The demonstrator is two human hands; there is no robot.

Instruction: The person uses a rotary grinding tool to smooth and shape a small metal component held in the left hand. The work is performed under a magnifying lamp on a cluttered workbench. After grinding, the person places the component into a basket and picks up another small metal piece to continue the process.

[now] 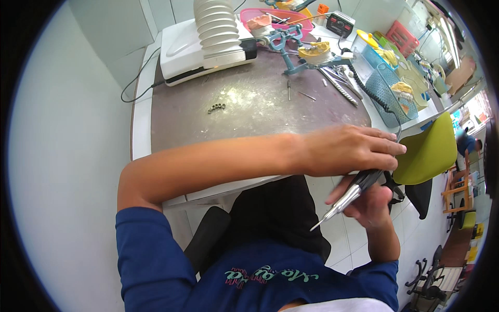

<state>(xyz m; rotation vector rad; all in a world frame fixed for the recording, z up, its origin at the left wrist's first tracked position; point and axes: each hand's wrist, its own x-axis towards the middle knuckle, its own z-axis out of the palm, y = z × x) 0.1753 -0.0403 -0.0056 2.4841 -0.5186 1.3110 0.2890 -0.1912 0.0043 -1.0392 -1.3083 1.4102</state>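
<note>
My left forearm reaches across the front of the bench, and my left hand (345,151) lies over the dark rear end of a dental handpiece (349,198). Its fingers bend down around that end near the cord; the thumb is hidden. Below it, my right hand (370,204) is closed around the handpiece from underneath, with the fingers partly covered. The silver nose, carrying a thin bur, slants down and left above my lap. On the bench lies a small cluster of dark metal crowns (217,108), apart from both hands.
A white box-shaped unit (182,44) with a ribbed hose (215,31) stands back left. Blue articulators (285,44) hold dental models. Loose burs (289,91), hand tools (340,86), a coiled cord (371,92) and a blue basket (387,91) lie rightward. A green chair (429,153) stands right.
</note>
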